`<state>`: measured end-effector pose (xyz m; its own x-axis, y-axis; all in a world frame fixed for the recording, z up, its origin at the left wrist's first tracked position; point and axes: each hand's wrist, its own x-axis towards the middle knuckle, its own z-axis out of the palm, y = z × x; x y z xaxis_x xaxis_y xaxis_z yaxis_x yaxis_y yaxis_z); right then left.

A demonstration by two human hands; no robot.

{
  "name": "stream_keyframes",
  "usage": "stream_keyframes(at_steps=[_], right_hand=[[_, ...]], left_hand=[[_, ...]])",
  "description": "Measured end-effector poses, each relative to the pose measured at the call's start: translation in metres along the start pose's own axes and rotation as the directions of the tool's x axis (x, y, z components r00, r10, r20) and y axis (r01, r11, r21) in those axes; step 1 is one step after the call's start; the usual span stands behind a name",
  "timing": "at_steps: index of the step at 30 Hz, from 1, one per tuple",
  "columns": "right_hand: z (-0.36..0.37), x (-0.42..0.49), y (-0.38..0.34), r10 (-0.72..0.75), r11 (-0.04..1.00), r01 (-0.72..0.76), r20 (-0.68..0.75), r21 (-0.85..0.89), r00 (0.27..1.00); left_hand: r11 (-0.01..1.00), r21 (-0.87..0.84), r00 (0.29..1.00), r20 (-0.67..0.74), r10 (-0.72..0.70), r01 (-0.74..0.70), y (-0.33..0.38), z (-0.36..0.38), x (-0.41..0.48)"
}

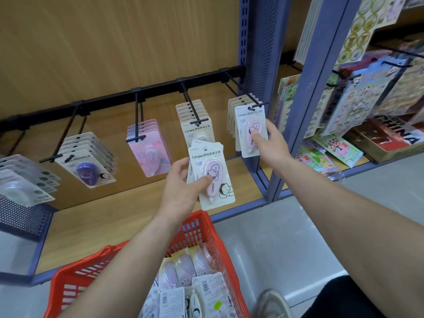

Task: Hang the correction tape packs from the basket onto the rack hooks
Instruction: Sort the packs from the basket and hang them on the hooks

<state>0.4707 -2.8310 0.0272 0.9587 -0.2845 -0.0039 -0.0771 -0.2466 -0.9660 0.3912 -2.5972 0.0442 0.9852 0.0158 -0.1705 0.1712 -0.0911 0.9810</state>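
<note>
1. Head view, right side: the right hand pinches the front pack hanging on the rightmost hook, thumb on its pink blister and fingers behind the card's edge.
2. Head view, centre: the left hand grips a few spare packs, upright with hang-holes on top. They lie below and left of that hook's tip, and the right hand is nearer it.
3. Head view, bottom: more packs lie in the red basket.

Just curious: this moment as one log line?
left hand: holds pink packs | right hand: pinches pack on hook | basket: more packs
</note>
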Motion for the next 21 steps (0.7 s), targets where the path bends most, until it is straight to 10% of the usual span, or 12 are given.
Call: stream_keyframes(at_steps=[7, 13, 21], right_hand=[[0.014, -0.008, -0.011, 0.181, 0.924, -0.214, -0.132, -0.317, 0.975], [0.018, -0.068, -0.026, 0.119, 0.993, -0.111, 0.468, -0.046, 0.876], [-0.005, -0.057, -0.007, 0.115, 0.983, -0.146, 0.244, 0.112, 0.963]], left_hand=[[1.0, -0.016, 1.0, -0.025, -0.005, 0.005, 0.004, -0.004, 0.004], [0.999, -0.054, 0.999, -0.042, 0.007, -0.009, 0.006, 0.008, 0.005], [0.998, -0.065, 0.996, -0.094, -0.001, -0.005, -0.001, 0.013, 0.011]])
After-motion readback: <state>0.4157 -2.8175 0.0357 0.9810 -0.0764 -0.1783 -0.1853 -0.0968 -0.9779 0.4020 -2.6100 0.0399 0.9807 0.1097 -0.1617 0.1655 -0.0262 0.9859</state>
